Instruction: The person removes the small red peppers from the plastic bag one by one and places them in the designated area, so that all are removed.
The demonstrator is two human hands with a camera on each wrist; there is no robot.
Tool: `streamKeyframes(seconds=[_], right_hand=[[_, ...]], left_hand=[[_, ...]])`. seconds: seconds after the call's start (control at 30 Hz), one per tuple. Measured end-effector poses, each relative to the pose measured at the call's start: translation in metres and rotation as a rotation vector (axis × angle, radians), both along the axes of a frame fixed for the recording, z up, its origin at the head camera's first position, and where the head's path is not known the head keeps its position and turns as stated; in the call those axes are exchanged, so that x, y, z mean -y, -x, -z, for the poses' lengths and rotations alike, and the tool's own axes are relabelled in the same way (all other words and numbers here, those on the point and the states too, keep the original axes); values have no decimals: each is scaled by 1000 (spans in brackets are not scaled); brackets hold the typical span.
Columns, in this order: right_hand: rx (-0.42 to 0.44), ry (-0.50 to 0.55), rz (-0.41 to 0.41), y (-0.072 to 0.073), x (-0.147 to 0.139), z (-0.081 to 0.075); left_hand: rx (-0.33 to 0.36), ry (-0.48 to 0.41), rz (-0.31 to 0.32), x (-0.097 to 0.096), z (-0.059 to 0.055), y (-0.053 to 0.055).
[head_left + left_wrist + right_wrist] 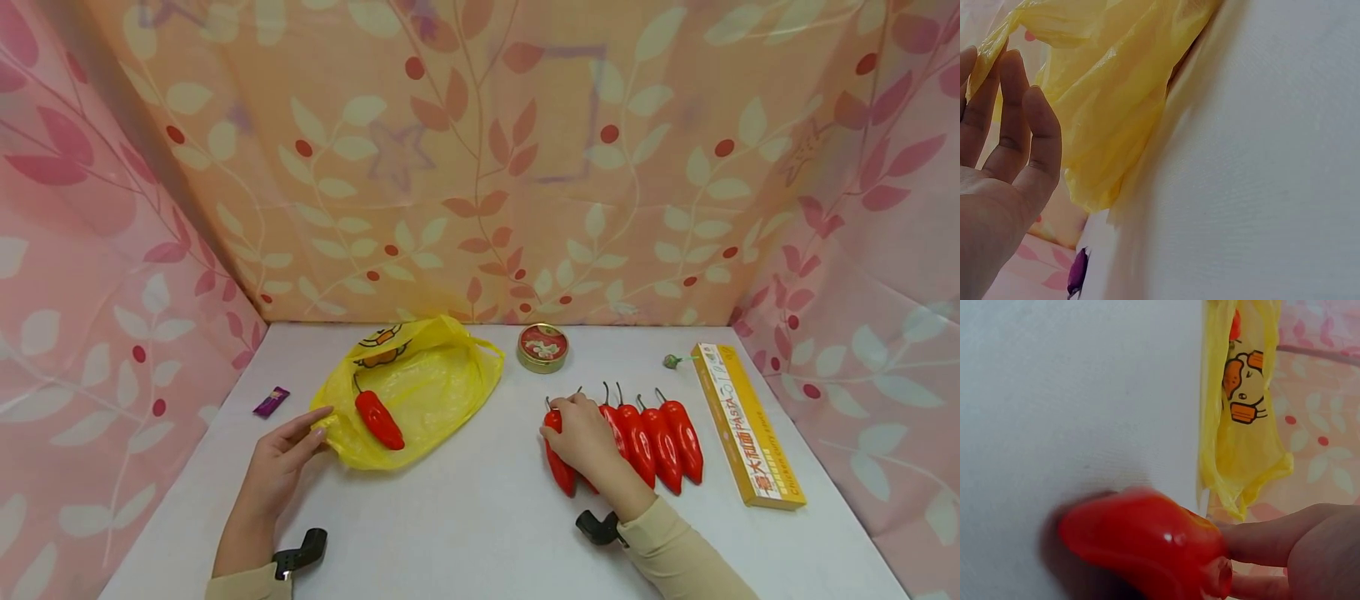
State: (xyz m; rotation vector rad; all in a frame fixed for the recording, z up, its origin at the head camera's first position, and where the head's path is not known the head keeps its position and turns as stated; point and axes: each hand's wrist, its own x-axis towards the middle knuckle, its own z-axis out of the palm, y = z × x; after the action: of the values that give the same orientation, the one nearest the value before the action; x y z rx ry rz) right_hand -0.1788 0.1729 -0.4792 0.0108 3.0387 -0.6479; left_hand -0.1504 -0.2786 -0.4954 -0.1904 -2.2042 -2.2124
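My left hand [273, 471] pinches the near-left edge of a yellow plastic bag [442, 404], whose mouth spreads toward me. In the left wrist view, the bag's film [1116, 87] rises between the fingertips. One red chili pepper [379, 419] lies inside the bag. On the right, my right hand [587, 437] grips the leftmost chili pepper [558, 468] of a row by its stem end. That pepper [1147, 540] looms large in the right wrist view, its tip over the white table. Other red peppers [660, 450] lie side by side under and right of the hand.
A round red-and-gold tin [543, 347] stands behind, between bag and peppers. At the right lies a yellow pasta box [750, 429], with a small green-wrapped lollipop [671, 361] at its far end. A purple packet [272, 402] lies left of the bag. Patterned curtains enclose the table.
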Motion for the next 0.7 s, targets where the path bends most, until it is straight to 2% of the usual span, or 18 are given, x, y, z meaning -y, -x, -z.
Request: streamKeyframes(seconds=[0.2, 0.33, 0.53, 0.7], right_hand=[[2, -44, 10, 2, -1, 2], [-14, -60, 6, 2, -1, -2], [-21, 0, 5, 1, 4, -21], [-29, 80, -43, 0, 12, -39]], left_hand=[[-3, 4, 1, 0, 0, 0], [-12, 12, -1, 0, 0, 0], [-14, 7, 6, 0, 0, 0], [-6, 7, 3, 0, 0, -1]])
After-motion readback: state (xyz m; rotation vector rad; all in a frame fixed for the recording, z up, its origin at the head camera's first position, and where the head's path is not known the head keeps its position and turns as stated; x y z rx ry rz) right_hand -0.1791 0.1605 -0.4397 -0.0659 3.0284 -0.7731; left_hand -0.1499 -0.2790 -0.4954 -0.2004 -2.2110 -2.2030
